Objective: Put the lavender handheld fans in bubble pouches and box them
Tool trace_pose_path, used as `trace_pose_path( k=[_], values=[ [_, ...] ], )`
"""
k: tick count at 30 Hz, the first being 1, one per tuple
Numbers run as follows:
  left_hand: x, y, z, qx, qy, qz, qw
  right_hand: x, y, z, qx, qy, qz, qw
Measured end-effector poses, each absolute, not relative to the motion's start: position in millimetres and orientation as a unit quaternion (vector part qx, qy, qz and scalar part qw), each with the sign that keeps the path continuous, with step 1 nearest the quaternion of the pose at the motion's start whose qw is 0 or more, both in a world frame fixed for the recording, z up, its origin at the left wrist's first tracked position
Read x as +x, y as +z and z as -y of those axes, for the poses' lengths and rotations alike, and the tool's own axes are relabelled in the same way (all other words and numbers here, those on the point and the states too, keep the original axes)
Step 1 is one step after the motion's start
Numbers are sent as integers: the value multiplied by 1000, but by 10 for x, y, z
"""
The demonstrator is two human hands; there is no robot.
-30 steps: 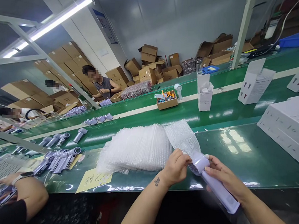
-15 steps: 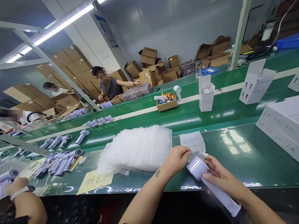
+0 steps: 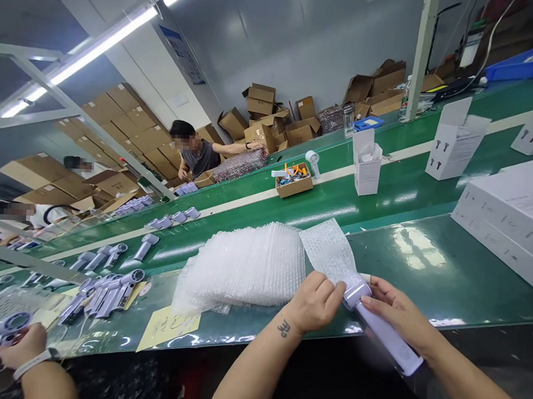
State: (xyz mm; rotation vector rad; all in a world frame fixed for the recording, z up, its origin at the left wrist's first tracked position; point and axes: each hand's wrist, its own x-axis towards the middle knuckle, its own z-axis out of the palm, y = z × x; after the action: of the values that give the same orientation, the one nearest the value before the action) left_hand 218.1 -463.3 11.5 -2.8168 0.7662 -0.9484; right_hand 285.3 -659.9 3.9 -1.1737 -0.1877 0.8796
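A lavender handheld fan (image 3: 387, 334) lies slantwise at the bench's front edge, its round head up and left, its handle toward the lower right. Fingers of my right hand (image 3: 398, 313) are wrapped round it near the head. My left hand (image 3: 317, 303) is closed on the lower part of a bubble bag (image 3: 330, 247), whose open sheet spreads up and left. The fan's head is at the bag's lower end, partly covered by it. Left of my hands leans a stack of bubble bags (image 3: 245, 267).
White boxes (image 3: 506, 221) stand at the right. Beyond the bench runs a green conveyor (image 3: 229, 227) with an open white box (image 3: 367, 169) and a carton of small parts (image 3: 294, 186). Fans (image 3: 110, 292) and a co-worker's hand (image 3: 26, 345) are at the left.
The bubble bag has been lifted and spread up and left, and the fan's head is now partly covered by it. The co-worker's hand at the left has shifted.
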Motion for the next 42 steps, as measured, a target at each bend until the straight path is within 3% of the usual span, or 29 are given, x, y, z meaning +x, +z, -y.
trace_pose_path(
  k=[3, 9, 16, 21, 24, 28, 32, 37, 42],
  values=[
    [2167, -161, 4609, -919, -366, -139, 43, 2773, 3, 6500, -551, 355, 68, 752],
    [2333, -424, 4791, -917, -365, 88, -138, 2817, -94, 6387, -570, 303, 42, 763],
    [2151, -423, 4965, -902, -386, -85, -172, 2843, -76, 6437, -506, 393, -57, 765],
    [2274, -357, 4910, -916, -227, 57, -325, 2913, -75, 6411, -486, 403, -125, 766],
    [2456, -183, 4860, -933, -176, 73, -307, 3066, 34, 6392, -484, 411, -125, 762],
    [2509, -41, 4929, -948, -214, 11, -236, 3260, 151, 6369, -510, 369, -100, 771],
    [2510, 10, 5039, -923, -191, 13, -333, 3305, 49, 6329, -553, 335, -66, 760],
    [2821, 403, 4888, -754, -80, 141, -636, 3502, 316, 6336, -677, 384, 37, 627],
    [2971, 1054, 4734, -666, -29, 222, -712, 3942, 1279, 6423, -869, 276, 299, 283]
  ],
)
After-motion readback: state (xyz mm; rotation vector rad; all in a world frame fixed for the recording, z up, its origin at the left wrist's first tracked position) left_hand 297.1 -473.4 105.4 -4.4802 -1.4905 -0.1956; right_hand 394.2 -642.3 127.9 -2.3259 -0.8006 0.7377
